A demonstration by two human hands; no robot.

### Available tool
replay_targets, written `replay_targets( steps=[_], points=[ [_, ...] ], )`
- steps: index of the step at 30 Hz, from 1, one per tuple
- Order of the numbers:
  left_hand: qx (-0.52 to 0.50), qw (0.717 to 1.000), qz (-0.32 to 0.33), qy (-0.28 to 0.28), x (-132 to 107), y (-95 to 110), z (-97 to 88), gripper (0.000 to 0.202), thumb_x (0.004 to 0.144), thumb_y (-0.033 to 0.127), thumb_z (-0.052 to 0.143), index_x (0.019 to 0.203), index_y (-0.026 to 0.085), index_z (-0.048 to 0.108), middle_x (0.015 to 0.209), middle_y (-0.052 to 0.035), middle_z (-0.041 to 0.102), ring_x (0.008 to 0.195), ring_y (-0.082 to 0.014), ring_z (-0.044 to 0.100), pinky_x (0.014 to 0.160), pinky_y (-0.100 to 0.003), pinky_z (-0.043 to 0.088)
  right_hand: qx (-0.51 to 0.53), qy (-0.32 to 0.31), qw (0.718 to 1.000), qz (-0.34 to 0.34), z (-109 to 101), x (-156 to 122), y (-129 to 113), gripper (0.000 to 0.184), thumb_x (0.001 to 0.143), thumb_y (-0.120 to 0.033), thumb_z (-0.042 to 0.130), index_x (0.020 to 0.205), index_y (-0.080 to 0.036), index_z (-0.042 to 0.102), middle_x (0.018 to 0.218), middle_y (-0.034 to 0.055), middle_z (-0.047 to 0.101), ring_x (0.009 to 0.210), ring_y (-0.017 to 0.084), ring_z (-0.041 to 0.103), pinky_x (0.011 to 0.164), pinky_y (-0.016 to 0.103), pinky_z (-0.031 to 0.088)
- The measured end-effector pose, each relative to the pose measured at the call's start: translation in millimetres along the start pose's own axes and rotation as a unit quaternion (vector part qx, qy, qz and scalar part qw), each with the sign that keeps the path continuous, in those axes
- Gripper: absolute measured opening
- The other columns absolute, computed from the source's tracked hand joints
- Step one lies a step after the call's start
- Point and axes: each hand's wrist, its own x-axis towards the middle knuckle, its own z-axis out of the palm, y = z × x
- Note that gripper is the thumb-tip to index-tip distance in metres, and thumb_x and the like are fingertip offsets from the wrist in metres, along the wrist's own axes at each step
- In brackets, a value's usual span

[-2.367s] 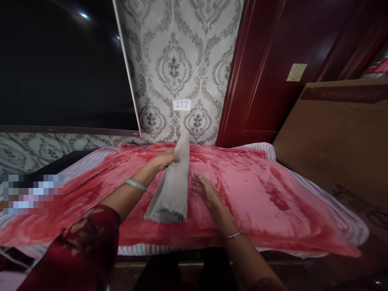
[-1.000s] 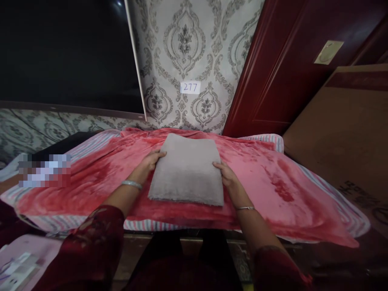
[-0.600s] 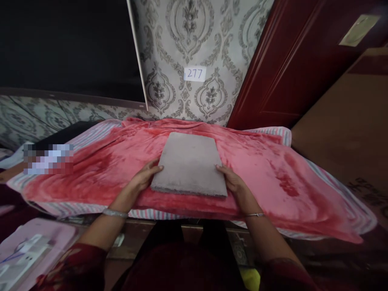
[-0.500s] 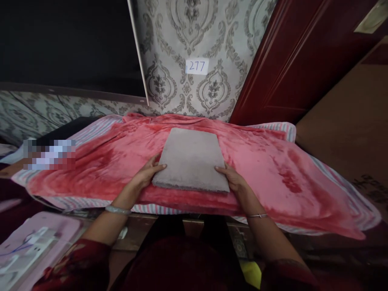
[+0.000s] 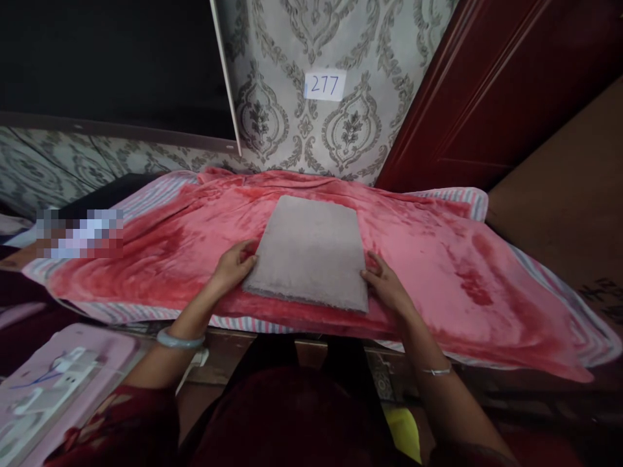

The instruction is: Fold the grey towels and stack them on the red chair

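A folded grey towel [image 5: 311, 253] lies flat on a red plush blanket [image 5: 438, 272] spread over a table. My left hand [image 5: 232, 266] grips the towel's near left corner, fingers curled under its edge. At the near right corner my right hand [image 5: 387, 285] does the same, fingers tucked at the edge. Both wrists wear bangles.
Under the blanket a striped cloth [image 5: 467, 198] shows at the edges. Behind stands patterned wallpaper with a paper label "277" [image 5: 324, 85], a dark screen [image 5: 107, 58] at left, a dark red door [image 5: 487, 84] and brown board [image 5: 569, 194] at right. A pink box [image 5: 53, 395] sits lower left.
The towel, held upright on edge 2.4 s ago, now lies flat. Both hands slid down its sides to the near corners, and my view tilted downward.
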Motion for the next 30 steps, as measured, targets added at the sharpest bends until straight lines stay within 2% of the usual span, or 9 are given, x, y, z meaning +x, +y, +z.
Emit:
replay_targets(
  steps=[2, 4, 6, 9, 13, 17, 20, 23, 30],
  points=[
    [0.126, 0.988, 0.076, 0.046, -3.1, 14.1, 2.7, 0.043, 0.092, 0.027, 0.057, 0.131, 0.009, 0.061, 0.131, -0.0171, 0.065, 0.113, -0.0306, 0.066, 0.101, -0.049, 0.052, -0.143, 0.071, 0.983, -0.088, -2.4, 3.5, -5.8, 0.067, 0.081, -0.042, 0.063, 0.144, -0.021, 0.054, 0.126, 0.0142, 0.070, 0.113, 0.032, 0.066, 0.101, 0.056, 0.051],
    [0.180, 0.973, 0.143, 0.026, -9.3, 32.6, 15.4, 0.040, 0.096, 0.026, 0.049, 0.131, 0.010, 0.061, 0.134, -0.0163, 0.065, 0.121, -0.0300, 0.063, 0.106, -0.049, 0.049, -0.239, 0.086, 0.949, -0.187, 6.1, 7.9, -18.6, 0.057, 0.088, -0.042, 0.055, 0.138, -0.018, 0.061, 0.139, 0.0162, 0.063, 0.131, 0.033, 0.056, 0.114, 0.056, 0.040],
    [0.214, 0.953, 0.212, -0.041, -19.0, 50.1, 36.4, 0.040, 0.100, 0.028, 0.045, 0.133, 0.013, 0.061, 0.136, -0.0151, 0.065, 0.128, -0.0286, 0.059, 0.112, -0.049, 0.044, -0.283, 0.026, 0.924, -0.257, 24.0, 12.8, -33.6, 0.053, 0.097, -0.042, 0.043, 0.140, -0.017, 0.061, 0.148, 0.0144, 0.057, 0.141, 0.028, 0.048, 0.120, 0.052, 0.033],
    [0.287, 0.903, 0.293, -0.125, -37.2, 61.9, 71.1, 0.051, 0.100, 0.037, 0.049, 0.146, 0.014, 0.051, 0.150, -0.0174, 0.054, 0.143, -0.0309, 0.046, 0.121, -0.053, 0.032, -0.331, -0.118, 0.886, -0.303, 54.3, 19.9, -48.5, 0.055, 0.104, -0.040, 0.028, 0.153, -0.025, 0.047, 0.159, 0.0070, 0.046, 0.149, 0.022, 0.038, 0.123, 0.051, 0.028],
    [0.340, 0.880, 0.310, -0.117, -57.5, 49.5, 97.2, 0.074, 0.093, 0.046, 0.062, 0.155, 0.013, 0.039, 0.163, -0.0229, 0.034, 0.153, -0.0382, 0.027, 0.122, -0.061, 0.023, -0.427, -0.267, 0.820, -0.274, 72.6, 27.1, -48.8, 0.057, 0.106, -0.048, 0.026, 0.160, -0.030, 0.034, 0.167, 0.0028, 0.030, 0.156, 0.023, 0.019, 0.125, 0.055, 0.018],
    [0.336, 0.881, 0.325, -0.072, -64.4, 38.2, 100.3, 0.074, 0.090, 0.044, 0.066, 0.156, 0.019, 0.040, 0.161, -0.0215, 0.037, 0.151, -0.0385, 0.031, 0.121, -0.060, 0.026, -0.472, -0.306, 0.786, -0.256, 68.3, 39.3, -47.2, 0.059, 0.106, -0.055, 0.024, 0.161, -0.033, 0.030, 0.170, -0.0010, 0.020, 0.158, 0.022, 0.010, 0.126, 0.053, 0.012],
    [0.321, 0.886, 0.330, -0.052, -64.6, 39.3, 98.8, 0.072, 0.089, 0.042, 0.069, 0.154, 0.027, 0.044, 0.160, -0.0179, 0.039, 0.149, -0.0388, 0.035, 0.119, -0.061, 0.027, -0.502, -0.291, 0.774, -0.254, 63.7, 60.3, -47.8, 0.060, 0.106, -0.056, 0.024, 0.162, -0.035, 0.027, 0.171, -0.0015, 0.016, 0.158, 0.025, 0.008, 0.126, 0.056, 0.012],
    [0.307, 0.890, 0.334, -0.050, -64.5, 41.2, 97.6, 0.068, 0.088, 0.041, 0.070, 0.152, 0.035, 0.047, 0.163, -0.0137, 0.037, 0.149, -0.0382, 0.035, 0.119, -0.060, 0.029, -0.531, -0.244, 0.773, -0.249, 59.7, 91.6, -45.3, 0.061, 0.106, -0.056, 0.026, 0.163, -0.034, 0.024, 0.171, 0.0003, 0.013, 0.158, 0.028, 0.006, 0.124, 0.059, 0.013],
    [0.293, 0.891, 0.346, -0.035, -64.3, 36.0, 99.0, 0.069, 0.087, 0.041, 0.070, 0.152, 0.035, 0.047, 0.164, -0.0143, 0.033, 0.150, -0.0388, 0.032, 0.118, -0.061, 0.029, -0.547, -0.153, 0.806, -0.167, 42.4, 166.9, -36.7, 0.060, 0.106, -0.054, 0.028, 0.162, -0.032, 0.029, 0.171, 0.0023, 0.019, 0.157, 0.029, 0.014, 0.124, 0.057, 0.014]
  ],
)
